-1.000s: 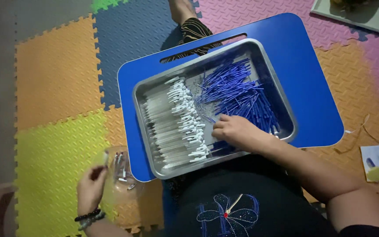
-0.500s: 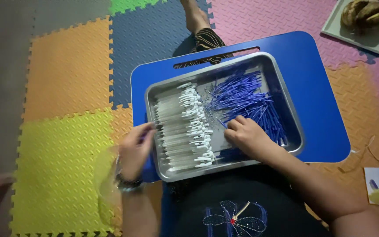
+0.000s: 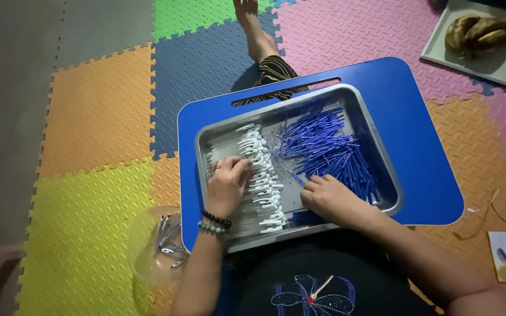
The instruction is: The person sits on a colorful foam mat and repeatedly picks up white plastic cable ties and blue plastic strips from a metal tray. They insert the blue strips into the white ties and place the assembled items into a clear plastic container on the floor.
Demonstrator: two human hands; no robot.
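The left hand (image 3: 228,186) is pinching down, fingers narrow, on the row of white-capped clear plastic tubes (image 3: 260,175) lying crosswise in the shallow steel tray (image 3: 385,169), while the loosely curled right hand (image 3: 330,199) is touching the heap of thin blue sticks (image 3: 323,149) just beyond it.

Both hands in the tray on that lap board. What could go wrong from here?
1. The metal tray sits on a blue lap board across the legs; a knee shift might tip it.
2. The blue pieces lie loose beside the white-tipped pieces; the right hand or left hand may mix them.
3. The clear container sits by the left elbow and could get knocked.
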